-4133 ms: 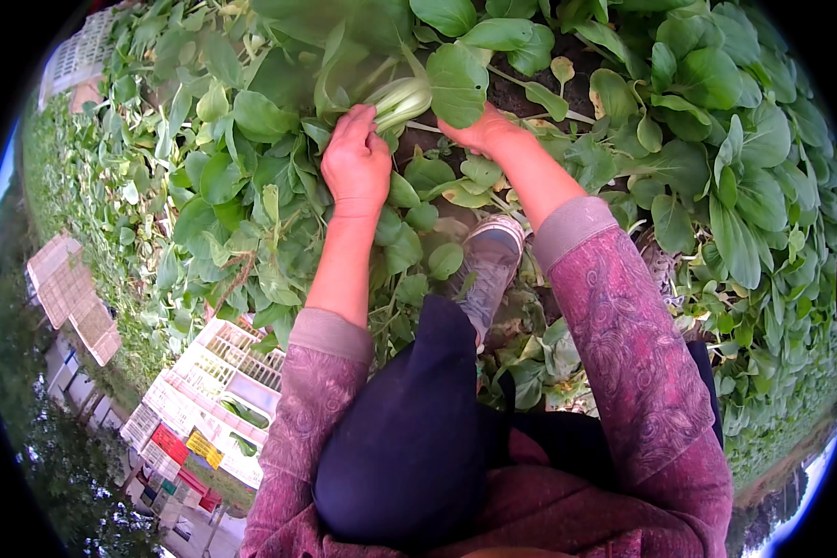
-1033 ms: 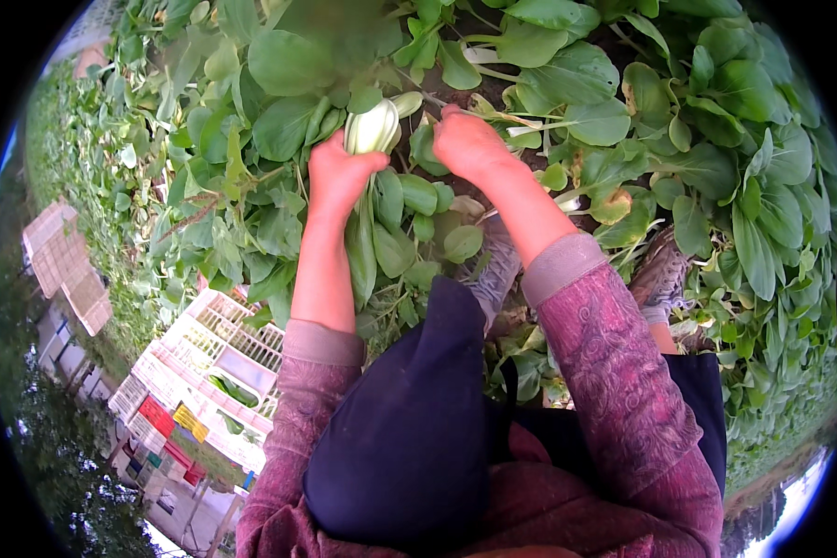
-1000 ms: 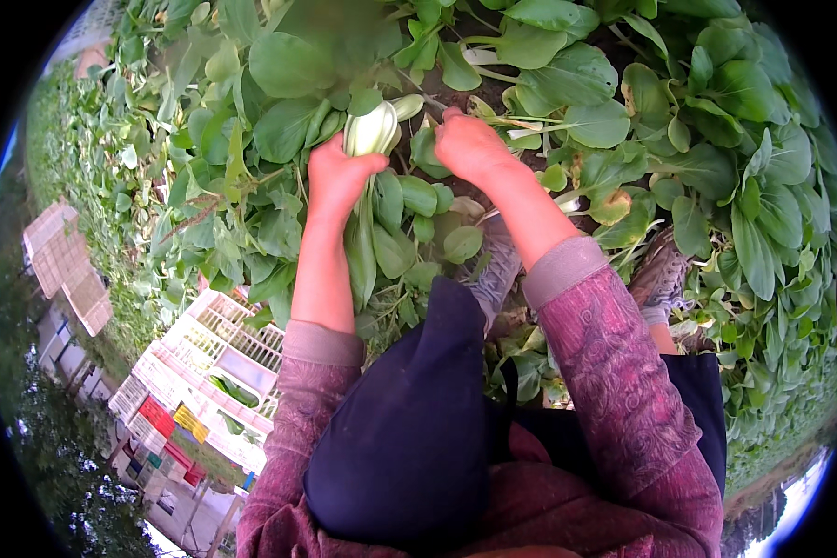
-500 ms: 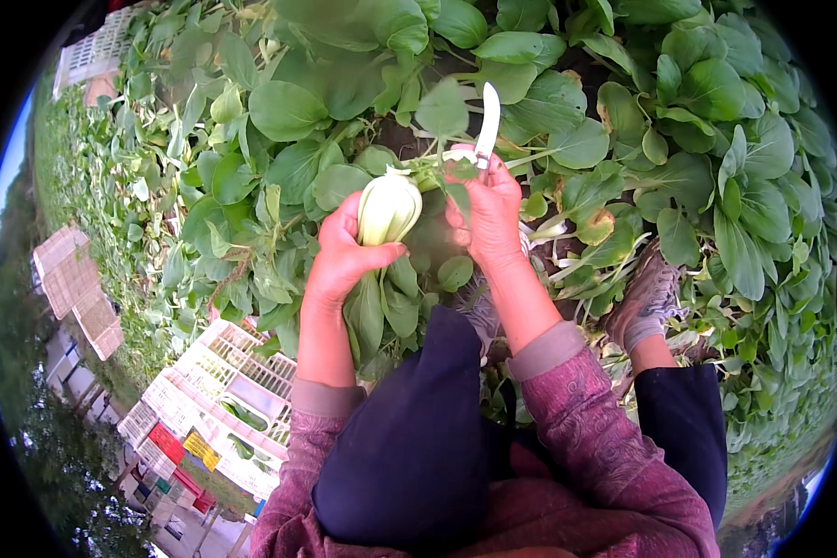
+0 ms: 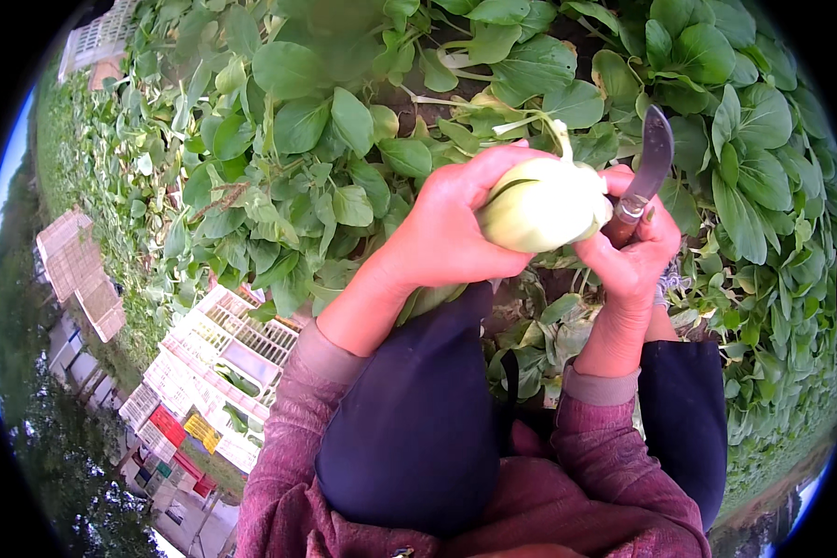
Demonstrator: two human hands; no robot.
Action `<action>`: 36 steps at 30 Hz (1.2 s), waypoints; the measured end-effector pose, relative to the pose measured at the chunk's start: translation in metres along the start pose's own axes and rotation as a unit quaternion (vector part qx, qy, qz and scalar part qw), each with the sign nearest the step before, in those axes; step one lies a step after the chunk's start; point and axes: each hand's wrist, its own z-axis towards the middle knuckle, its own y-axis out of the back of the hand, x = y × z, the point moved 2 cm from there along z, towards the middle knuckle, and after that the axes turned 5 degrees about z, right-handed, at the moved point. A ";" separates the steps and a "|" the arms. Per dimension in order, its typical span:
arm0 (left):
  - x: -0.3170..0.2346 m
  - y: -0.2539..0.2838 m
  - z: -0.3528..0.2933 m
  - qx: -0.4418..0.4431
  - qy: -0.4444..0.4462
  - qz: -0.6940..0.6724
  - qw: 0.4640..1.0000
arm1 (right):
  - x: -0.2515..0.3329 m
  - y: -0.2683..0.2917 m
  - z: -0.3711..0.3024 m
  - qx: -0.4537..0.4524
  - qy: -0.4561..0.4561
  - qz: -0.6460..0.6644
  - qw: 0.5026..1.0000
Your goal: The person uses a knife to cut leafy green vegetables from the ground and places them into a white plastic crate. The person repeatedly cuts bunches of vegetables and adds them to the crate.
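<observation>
A head of bok choy (image 5: 544, 209), its pale green base turned up toward me, sits in the grip of my left hand (image 5: 460, 219). My thumb and fingers wrap round its sides, and its leaves are mostly hidden beneath. A leaf stalk (image 5: 561, 139) sticks out at its far edge. My right hand (image 5: 637, 256) is closed on a knife (image 5: 651, 158) with a brown handle and a dark curved blade pointing up and away. Fingertips of that hand touch the right side of the bok choy.
Leafy plants (image 5: 753, 139) grow thickly around me, with cut stalks (image 5: 446, 99) on the soil ahead. White plastic crates (image 5: 223, 363) stand at the left, near red and yellow crates (image 5: 201, 430). My dark-trousered knee (image 5: 409, 418) is just below my left hand.
Both hands have moved right and the bok choy appears closer and larger. The knife has swung out to the right, its blade now dark rather than bright. Loose leaves by the right hand are gone.
</observation>
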 end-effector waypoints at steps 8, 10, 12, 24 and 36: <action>-0.045 -0.050 0.039 0.165 -0.030 0.028 0.985 | 0.055 0.050 -0.020 -0.081 0.068 -0.049 0.993; -0.034 -0.055 0.043 0.170 0.008 -0.010 0.985 | 0.056 0.053 -0.024 -0.112 -0.006 -0.030 0.993; -0.020 -0.043 0.043 0.158 0.080 -0.054 0.983 | 0.050 0.045 -0.021 -0.090 -0.104 -0.016 0.990; 0.065 0.165 -0.103 -0.082 0.393 0.134 0.906 | -0.074 -0.030 -0.052 0.126 -0.234 -0.141 0.954; 0.060 0.126 -0.131 -0.083 0.392 0.065 0.914 | -0.131 -0.097 -0.055 0.291 -0.209 -0.128 0.925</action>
